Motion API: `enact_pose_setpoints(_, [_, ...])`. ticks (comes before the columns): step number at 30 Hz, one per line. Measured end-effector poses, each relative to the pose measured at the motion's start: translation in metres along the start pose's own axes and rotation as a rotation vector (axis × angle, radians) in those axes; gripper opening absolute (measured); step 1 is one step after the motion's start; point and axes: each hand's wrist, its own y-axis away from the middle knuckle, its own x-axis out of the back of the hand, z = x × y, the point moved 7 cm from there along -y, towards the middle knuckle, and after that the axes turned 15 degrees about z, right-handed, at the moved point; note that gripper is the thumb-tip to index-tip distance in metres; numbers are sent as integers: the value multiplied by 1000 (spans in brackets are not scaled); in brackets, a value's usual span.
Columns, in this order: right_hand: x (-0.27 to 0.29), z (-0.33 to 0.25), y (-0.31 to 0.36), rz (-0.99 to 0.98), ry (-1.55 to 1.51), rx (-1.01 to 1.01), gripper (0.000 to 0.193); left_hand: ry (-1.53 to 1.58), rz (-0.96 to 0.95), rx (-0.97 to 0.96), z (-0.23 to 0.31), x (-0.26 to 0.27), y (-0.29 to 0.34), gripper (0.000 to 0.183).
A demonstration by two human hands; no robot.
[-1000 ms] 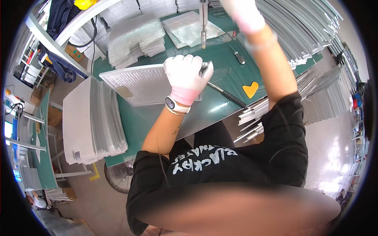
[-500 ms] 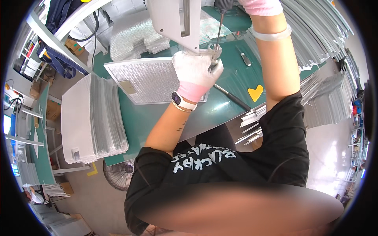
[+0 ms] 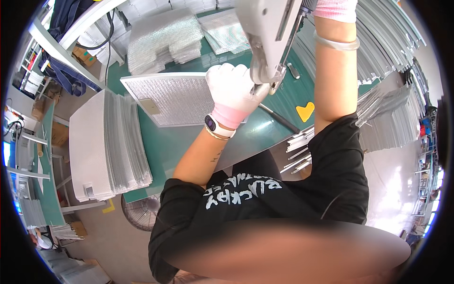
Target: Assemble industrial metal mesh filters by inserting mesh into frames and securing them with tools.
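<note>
My left hand (image 3: 233, 92), in a white glove with a pink cuff, is closed over the right end of a framed metal mesh panel (image 3: 182, 97). Its fingers curl at the panel's upper edge, and the corner beneath them is hidden. The lower tip of a large grey slotted tool (image 3: 267, 33) comes down right beside the thumb. A thin rod runs along the tool's right side to a dark ribbed collar (image 3: 308, 5). By that collar, my gloved right hand (image 3: 335, 10) is cut off at the upper edge, its fingers out of sight.
On the green table (image 3: 163, 146) lie a dark-handled hammer-like tool (image 3: 283, 120), a yellow scraper (image 3: 305, 112) and a screwdriver (image 3: 293, 71). Mesh sheets are stacked at the left (image 3: 92, 146) and back (image 3: 163, 38). Metal strips (image 3: 383, 42) fill the right. A floor fan (image 3: 142, 210) stands below.
The grey tool has swung right and now leans, its tip lower and beside my left thumb. My right hand has shifted right with it. The left hand stays on the panel.
</note>
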Motion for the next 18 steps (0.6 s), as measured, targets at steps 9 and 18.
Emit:
enact_pose_setpoints(9, [-17,-27,2,-275,696,729,25,72,-19,12,-3,-5,8,29])
enact_pose_setpoints(18, [6,14,1,-72,960,738,12,64,-92,29,-1,-5,1,17])
